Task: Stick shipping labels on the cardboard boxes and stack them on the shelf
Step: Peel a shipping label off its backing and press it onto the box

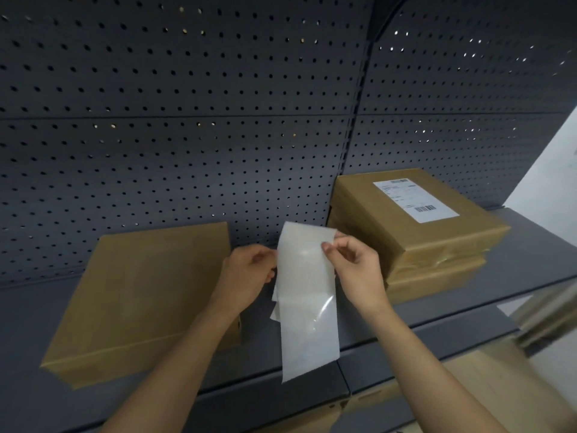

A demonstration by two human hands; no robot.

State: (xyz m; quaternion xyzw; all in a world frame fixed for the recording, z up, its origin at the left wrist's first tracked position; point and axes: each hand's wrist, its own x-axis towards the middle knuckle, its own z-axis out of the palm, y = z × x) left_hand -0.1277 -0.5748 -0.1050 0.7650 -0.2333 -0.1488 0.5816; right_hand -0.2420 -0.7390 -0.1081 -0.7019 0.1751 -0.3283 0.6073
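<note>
The white glossy label sheet (307, 295) hides the finger ends of the left hand (246, 273). Print on the white shipping label (415, 198) atop the upper brown cardboard box (443, 235) is too small to read. The lower brown box (437, 282) shows only its front. Past the right end of the grey metal shelf (452, 317), a blurred tan shape (546, 314) runs off-frame.

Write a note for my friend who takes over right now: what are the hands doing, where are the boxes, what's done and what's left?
Left hand holds the left edge of the label sheet; right hand pinches its top corner, apparently peeling it.
Unlabelled box lies on the shelf, left of the hands, its top bare.
Done: labelled box with its shipping label sits on a second box at the right.
Left: stick a label on the bare box, then stack it.
</note>
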